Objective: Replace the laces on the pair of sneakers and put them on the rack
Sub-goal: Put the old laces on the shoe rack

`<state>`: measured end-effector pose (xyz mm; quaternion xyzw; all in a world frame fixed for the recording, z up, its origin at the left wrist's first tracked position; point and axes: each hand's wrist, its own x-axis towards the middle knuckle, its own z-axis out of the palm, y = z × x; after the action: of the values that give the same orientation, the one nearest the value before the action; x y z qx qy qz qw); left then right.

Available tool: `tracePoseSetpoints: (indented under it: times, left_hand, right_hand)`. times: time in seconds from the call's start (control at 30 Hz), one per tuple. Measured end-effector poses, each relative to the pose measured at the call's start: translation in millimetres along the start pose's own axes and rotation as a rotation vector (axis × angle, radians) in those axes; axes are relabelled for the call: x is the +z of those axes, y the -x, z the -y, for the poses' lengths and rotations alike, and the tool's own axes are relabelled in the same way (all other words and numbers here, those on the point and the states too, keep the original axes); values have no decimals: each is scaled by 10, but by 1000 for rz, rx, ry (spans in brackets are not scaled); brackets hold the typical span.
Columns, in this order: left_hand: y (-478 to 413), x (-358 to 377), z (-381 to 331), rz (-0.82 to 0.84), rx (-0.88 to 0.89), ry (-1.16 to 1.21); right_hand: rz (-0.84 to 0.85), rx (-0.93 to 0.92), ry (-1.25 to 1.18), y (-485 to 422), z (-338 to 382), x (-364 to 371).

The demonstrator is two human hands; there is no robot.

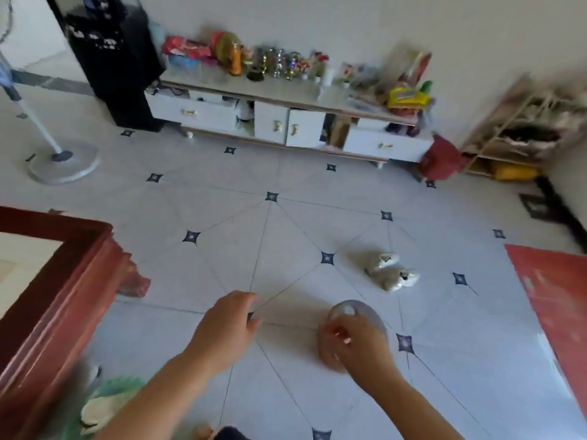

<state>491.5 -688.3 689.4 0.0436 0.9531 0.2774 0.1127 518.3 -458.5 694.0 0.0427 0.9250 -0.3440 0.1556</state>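
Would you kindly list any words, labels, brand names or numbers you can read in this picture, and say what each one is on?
No text can be read anywhere in this view.
Red packets on the cabinet top: any print is blurred.
Yellow package at the cabinet's right end: markings too blurred to read.
Pale sneakers on the floor: no brand mark can be made out.
Grey object under the right hand: no lettering visible.

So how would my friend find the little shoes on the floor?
Start at the long white cabinet against the far wall, then come forward across the tiled floor. The pair of sneakers sits there, just beyond the right hand. They are pale and side by side, the only shoes out on the open tiles.
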Motion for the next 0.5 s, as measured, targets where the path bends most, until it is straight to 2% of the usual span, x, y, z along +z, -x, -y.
tracePoseSetpoints:
  times: [0.13,0.33,0.5]
  left_hand:
    - [-205,485,-1086,90,182,-87]
    - [-333,1435,-2789,208,359,-113]
    - [-438,2097,-3884,312,465,-109]
  right_hand:
    - [-183,111,-69,429,-864,-624]
    - [-335,253,-92,1085,-2217,-1602]
    - [-454,376,-149,1426,-3082,-2257]
